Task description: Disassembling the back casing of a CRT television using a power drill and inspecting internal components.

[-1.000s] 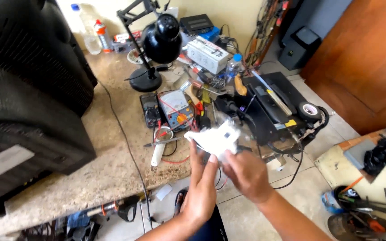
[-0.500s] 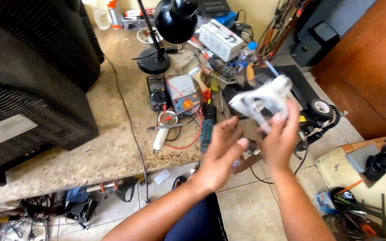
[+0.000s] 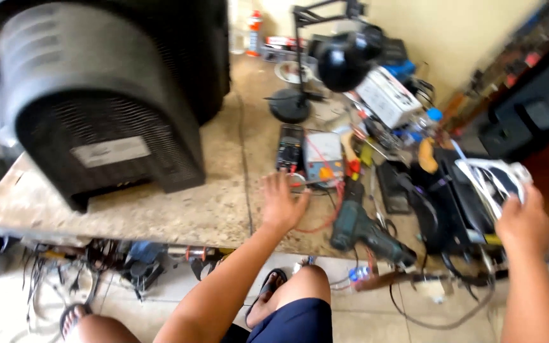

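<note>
Near the front edge of the stone desk (image 3: 160, 209), our left hand (image 3: 282, 204) rests flat with fingers spread, holding nothing, just beside a black meter (image 3: 290, 148) and red wires (image 3: 325, 216). Off the desk's right end, our right hand (image 3: 523, 223) is closed around a white plastic part (image 3: 490, 181), blurred. A green drill (image 3: 358, 225) lies between both hands.

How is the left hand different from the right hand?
The left hand lies open on the stone table, fingers spread by a round tool; the right hand is closed around a white part. The left hand holds nothing; the right hand is held up off the table, out to the side. Both are bare.
</note>
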